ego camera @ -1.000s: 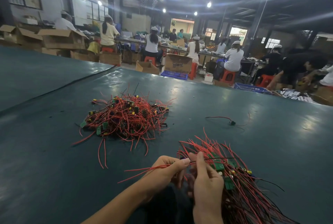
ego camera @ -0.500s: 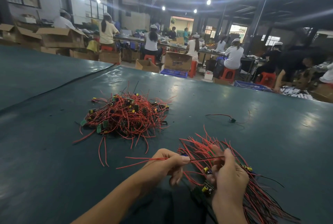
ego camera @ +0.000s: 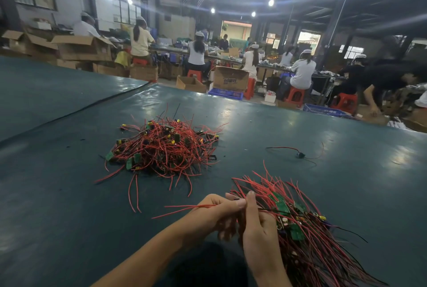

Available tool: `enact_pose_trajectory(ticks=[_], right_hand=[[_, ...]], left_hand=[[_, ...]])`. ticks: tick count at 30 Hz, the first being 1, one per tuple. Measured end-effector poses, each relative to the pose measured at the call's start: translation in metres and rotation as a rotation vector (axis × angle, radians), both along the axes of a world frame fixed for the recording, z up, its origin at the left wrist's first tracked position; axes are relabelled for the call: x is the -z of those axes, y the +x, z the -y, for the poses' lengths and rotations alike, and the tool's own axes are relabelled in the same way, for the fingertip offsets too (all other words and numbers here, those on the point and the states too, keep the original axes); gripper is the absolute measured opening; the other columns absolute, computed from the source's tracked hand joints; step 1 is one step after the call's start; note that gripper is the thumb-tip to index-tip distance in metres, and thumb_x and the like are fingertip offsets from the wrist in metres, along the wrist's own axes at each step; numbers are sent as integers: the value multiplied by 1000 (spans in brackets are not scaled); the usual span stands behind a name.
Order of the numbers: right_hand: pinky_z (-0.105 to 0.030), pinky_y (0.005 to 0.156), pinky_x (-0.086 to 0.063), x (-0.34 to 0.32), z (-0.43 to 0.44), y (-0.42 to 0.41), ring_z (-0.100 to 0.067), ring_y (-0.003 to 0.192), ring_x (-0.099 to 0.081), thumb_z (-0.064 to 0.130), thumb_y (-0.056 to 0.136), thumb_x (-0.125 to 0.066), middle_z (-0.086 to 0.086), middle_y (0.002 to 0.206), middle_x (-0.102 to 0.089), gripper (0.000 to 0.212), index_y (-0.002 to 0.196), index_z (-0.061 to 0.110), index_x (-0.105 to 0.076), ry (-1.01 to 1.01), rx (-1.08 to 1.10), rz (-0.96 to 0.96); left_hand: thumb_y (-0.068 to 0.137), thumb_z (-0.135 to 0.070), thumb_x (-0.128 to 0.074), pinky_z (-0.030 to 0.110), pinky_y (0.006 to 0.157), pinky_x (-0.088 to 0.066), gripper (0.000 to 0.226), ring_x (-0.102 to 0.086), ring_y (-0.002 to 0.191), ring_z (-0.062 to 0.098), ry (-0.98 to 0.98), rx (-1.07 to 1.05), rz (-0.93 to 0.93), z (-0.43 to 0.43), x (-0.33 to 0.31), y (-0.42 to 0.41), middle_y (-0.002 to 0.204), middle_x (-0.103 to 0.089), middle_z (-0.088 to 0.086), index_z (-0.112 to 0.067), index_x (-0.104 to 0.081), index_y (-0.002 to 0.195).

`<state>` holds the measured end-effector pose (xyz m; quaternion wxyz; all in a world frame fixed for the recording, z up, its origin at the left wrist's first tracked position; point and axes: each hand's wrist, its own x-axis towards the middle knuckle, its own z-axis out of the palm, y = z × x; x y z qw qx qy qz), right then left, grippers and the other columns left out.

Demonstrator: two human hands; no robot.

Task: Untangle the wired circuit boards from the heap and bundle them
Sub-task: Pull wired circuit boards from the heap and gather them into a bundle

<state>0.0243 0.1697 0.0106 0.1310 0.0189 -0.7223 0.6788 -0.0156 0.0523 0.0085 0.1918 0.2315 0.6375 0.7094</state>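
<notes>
On the table (ego camera: 57, 217) the heap (ego camera: 161, 145) is seen mid-frame. Lower right, wires (ego camera: 184, 207) are pinched by the left hand (ego camera: 213, 214) and the bundle (ego camera: 305, 236) is gripped by the right hand (ego camera: 258, 233) — seemingly for alignment.

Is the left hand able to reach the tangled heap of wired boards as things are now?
Probably yes: only bare table lies between the left hand and the heap. But its fingers are pinching a few red wires, so it would need to release them first.
</notes>
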Motion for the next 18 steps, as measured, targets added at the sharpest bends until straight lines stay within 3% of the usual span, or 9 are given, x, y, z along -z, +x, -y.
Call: enact_pose_trajectory(ticks=[2,4,6,9,13,15,18], right_hand=[[-18,76,-52,0,-3,0,-1,73,-70,45,97,-32,7,68,-74,59,63,28,-76,106,32,-5],[-29,61,-49,-1,-7,0,-8,50,-60,55,94,-28,5,49,-63,70,44,22,-65,157,97,21],[-29,46,-37,-3,-10,-1,-13,37,-44,61,92,-28,1,39,-50,76,38,13,-54,74,198,112],[-22,32,-32,-7,-17,-7,-10,33,-46,50,101,-38,-7,49,-62,62,64,8,-65,-310,293,278],[-17,29,-29,-12,-22,-8,-7,33,-44,48,102,-36,-4,57,-68,54,84,5,-62,-698,229,389],[-16,30,-31,-12,-21,-7,-7,34,-44,49,102,-35,-2,62,-70,53,90,6,-64,-773,209,396],[-17,32,-32,-12,-21,-7,-8,36,-44,50,102,-34,-1,64,-70,54,93,7,-65,-766,231,386]], left_hand=[[85,-53,-63,18,49,-39,51,-47,45,11,-28,-45,8,0,0,-2,47,-51,-1,-20,-57,47],[82,-57,-58,18,49,-40,51,-48,44,12,-84,-121,-10,-2,0,-4,48,-52,0,-19,-56,48],[87,-54,-51,18,48,-40,54,-48,42,13,-126,-236,-25,-2,1,-9,47,-53,2,-18,-55,46],[95,-40,-50,18,45,-40,56,-47,40,14,-22,-409,33,5,0,-18,47,-51,6,-19,-54,43],[94,-38,-52,23,45,-41,53,-40,40,16,147,-504,173,13,2,-26,43,-41,1,-21,-48,45],[88,-46,-57,26,49,-39,51,-37,42,16,238,-528,274,16,4,-30,43,-34,1,-20,-45,46],[73,-54,-59,26,51,-41,49,-39,42,14,225,-526,282,19,6,-33,43,-34,0,-21,-44,41]])
